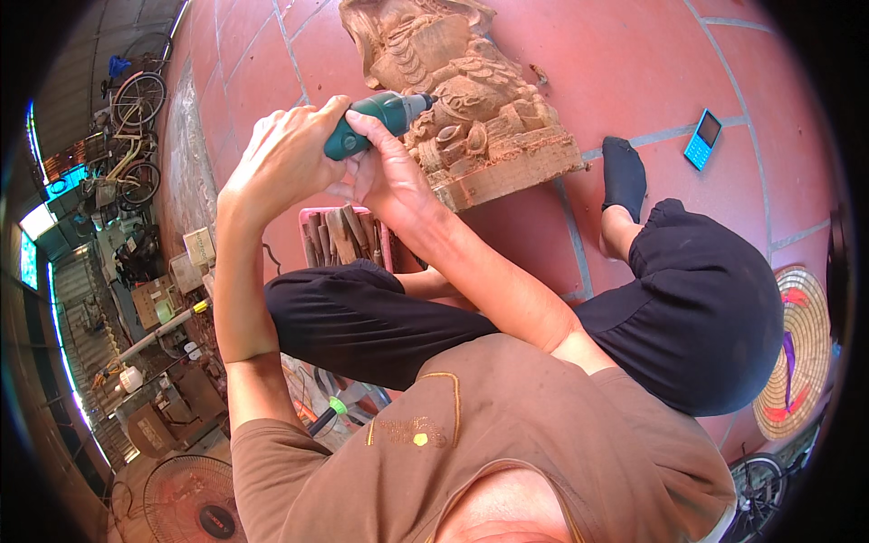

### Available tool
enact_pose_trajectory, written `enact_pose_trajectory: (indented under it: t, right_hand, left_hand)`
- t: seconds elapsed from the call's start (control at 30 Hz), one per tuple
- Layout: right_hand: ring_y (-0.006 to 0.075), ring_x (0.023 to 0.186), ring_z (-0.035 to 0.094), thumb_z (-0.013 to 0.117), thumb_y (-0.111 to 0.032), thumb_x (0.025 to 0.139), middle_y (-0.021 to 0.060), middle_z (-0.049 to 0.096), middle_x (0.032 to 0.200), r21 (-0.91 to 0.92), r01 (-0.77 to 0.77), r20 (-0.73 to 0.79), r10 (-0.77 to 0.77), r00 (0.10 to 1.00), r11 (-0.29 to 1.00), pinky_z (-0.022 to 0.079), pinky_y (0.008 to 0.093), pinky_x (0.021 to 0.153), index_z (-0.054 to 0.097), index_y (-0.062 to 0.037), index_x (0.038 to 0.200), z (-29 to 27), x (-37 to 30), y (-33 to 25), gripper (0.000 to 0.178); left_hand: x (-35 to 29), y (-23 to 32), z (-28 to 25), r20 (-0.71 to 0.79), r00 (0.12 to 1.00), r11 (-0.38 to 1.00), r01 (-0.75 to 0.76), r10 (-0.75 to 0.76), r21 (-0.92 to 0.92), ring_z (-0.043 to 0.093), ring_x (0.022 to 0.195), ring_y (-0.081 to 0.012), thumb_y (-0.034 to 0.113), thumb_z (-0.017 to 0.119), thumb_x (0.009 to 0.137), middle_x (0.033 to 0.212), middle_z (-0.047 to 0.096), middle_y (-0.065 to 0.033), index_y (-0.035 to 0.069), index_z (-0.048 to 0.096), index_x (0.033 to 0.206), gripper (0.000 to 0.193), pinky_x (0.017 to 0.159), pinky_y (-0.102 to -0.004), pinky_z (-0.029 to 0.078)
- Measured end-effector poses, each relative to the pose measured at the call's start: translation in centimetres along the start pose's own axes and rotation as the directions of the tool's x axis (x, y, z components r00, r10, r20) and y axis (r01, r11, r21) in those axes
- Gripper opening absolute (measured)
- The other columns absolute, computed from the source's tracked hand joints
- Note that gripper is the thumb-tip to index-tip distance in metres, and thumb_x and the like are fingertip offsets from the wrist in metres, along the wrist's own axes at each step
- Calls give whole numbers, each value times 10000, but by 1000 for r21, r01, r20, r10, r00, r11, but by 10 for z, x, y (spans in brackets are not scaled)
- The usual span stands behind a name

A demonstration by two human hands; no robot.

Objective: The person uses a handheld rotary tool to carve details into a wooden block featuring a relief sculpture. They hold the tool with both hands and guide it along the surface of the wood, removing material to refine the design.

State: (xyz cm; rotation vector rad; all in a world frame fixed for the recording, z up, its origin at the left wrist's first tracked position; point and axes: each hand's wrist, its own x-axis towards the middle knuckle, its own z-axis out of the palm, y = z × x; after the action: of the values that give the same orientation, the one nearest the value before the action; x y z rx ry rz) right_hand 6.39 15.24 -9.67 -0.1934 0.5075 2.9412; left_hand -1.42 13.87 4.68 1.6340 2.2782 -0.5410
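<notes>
A green handheld rotary tool (378, 119) with a dark tip points right, up against the carved side of a brown wooden figure carving (471, 109). My right hand (391, 174) is closed around the tool from below, its thumb lying along the green body. My left hand (288, 149) is closed at the tool's rear end, its fingers partly hidden behind the tool and the other hand. The carving lies on the red tiled floor (625, 45), its flat base toward me. Whether the tip touches the wood I cannot tell.
Below my hands, a pink basket (386, 240) holds several wooden-handled tools (339, 233). A blue keypad phone (702, 140) lies right, beyond my socked foot (623, 176). A woven hat (797, 357) sits far right. Left are bicycles (138, 100), boxes and a fan (190, 502).
</notes>
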Motion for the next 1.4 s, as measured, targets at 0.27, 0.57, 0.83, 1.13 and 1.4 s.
enact_pose_trajectory:
  t: [0.27, 0.57, 0.83, 1.13, 1.4]
  right_hand:
    - [177, 1083, 629, 708, -310, 904, -9, 658, 1117, -7, 6, -34, -6, 999, 1000, 502, 502, 946, 594, -183, 1165, 4, -3, -3, 312]
    - [183, 1079, 639, 704, -287, 902, 2, 655, 1145, 26, -10, -13, 11, 1000, 1000, 522, 509, 937, 584, -177, 1176, -1, 1, 5, 318]
    - [162, 1107, 600, 708, -334, 888, -7, 623, 1155, -36, 16, 15, -16, 1000, 999, 484, 499, 948, 559, -183, 1201, 1, -1, 8, 378]
    - [174, 1117, 609, 709, -299, 900, -10, 642, 1150, -18, 24, -19, -25, 1000, 1000, 470, 536, 986, 587, -189, 1170, 4, -4, -5, 316]
    - [167, 1123, 607, 690, -303, 919, -20, 642, 1155, 7, 30, -14, -30, 999, 1000, 472, 534, 985, 583, -191, 1184, 6, -4, -8, 307]
  left_hand:
    - [6, -1, 1, 17, 1000, 1000, -7, 6, 17, 655, 843, -405, 148, 727, 697, 820, 669, -210, 31, 560, 1101, 452, 725, -485, 492]
    - [-2, -1, 3, -16, 1000, 999, -23, 23, 28, 651, 829, -414, 135, 710, 692, 800, 662, -212, 34, 562, 1081, 429, 713, -482, 493]
    - [-5, 1, -2, 15, 1000, 1000, 6, -6, 7, 648, 822, -421, 152, 710, 692, 835, 663, -228, 28, 569, 1125, 473, 707, -482, 491]
    - [6, -1, 0, -1, 1000, 999, -23, 23, 31, 646, 838, -425, 149, 716, 695, 875, 676, -227, 39, 574, 1208, 543, 717, -473, 490]
    - [13, 2, -3, 36, 999, 998, -28, 26, 52, 648, 837, -423, 155, 705, 703, 871, 674, -231, 35, 572, 1209, 537, 712, -471, 493]
